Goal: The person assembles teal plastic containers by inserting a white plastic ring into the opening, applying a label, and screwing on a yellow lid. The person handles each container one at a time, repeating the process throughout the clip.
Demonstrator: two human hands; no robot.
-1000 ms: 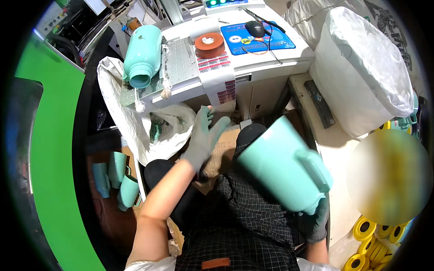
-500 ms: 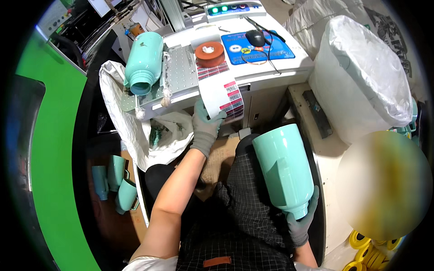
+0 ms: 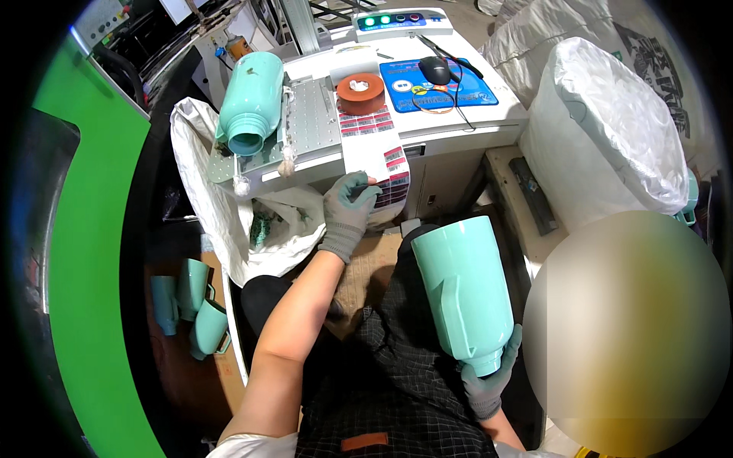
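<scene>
My right hand (image 3: 489, 385), in a grey and green glove, grips a mint-green plastic bottle (image 3: 467, 294) by its narrow neck. The bottle rests over my right thigh, neck toward me, wide end away, its handle facing up. My left hand (image 3: 347, 210), gloved alike, is at the hanging strip of stickers (image 3: 370, 156). Its thumb and fingers are pinched together at the strip's edge, over the red and white printed labels. The strip comes from under an orange-brown tape roll (image 3: 360, 93) and hangs past the table's front edge.
Another mint-green bottle (image 3: 250, 103) lies on a perforated metal plate (image 3: 309, 122). A white sack (image 3: 210, 191) hangs below; several bottles (image 3: 191, 294) stand at lower left. A mouse (image 3: 434, 70) sits on a blue pad. A large white bag (image 3: 603, 145) stands right; a blurred patch hides things below it.
My right hand has brought the bottle slightly left and turned it, so its handle shows more. My left hand's fingers have drawn together at the sticker strip. The whole view has shifted slightly.
</scene>
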